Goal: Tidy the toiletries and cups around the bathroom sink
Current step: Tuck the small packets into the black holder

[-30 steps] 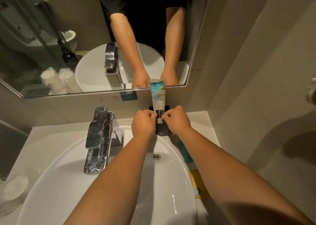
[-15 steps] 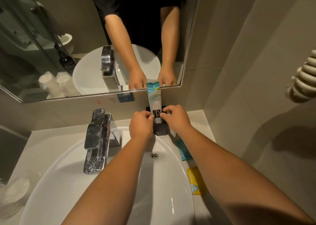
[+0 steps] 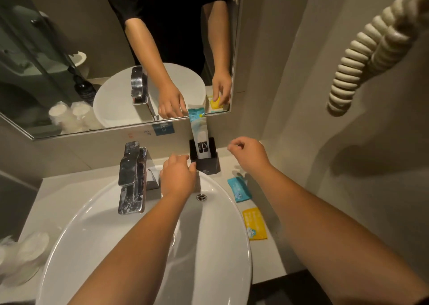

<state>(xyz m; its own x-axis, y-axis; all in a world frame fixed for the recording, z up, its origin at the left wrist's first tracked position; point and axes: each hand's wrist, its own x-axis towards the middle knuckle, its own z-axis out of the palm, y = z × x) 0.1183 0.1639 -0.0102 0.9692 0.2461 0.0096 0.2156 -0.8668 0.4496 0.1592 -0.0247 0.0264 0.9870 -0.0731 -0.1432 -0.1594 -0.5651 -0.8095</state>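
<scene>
A white and blue toiletry packet (image 3: 200, 132) stands upright in a small black holder (image 3: 207, 164) at the back of the counter, against the wall under the mirror. My left hand (image 3: 177, 177) hovers just left of the holder with loosely curled fingers and holds nothing. My right hand (image 3: 248, 154) is to the holder's right, apart from it, fingers curled and empty. A blue sachet (image 3: 239, 188) and a yellow sachet (image 3: 255, 223) lie flat on the counter right of the white sink (image 3: 130, 239). Wrapped cups (image 3: 25, 251) stand at the left edge.
A chrome faucet (image 3: 133, 177) rises at the back left of the basin. The mirror (image 3: 69, 49) spans the back wall. A coiled beige cord (image 3: 362, 56) hangs on the right wall. The counter (image 3: 271, 258) ends at a dark front edge.
Both hands have let go of the packet and holder. My right hand moved off to the right, my left drew back slightly. The view shifted, showing more of the right wall.
</scene>
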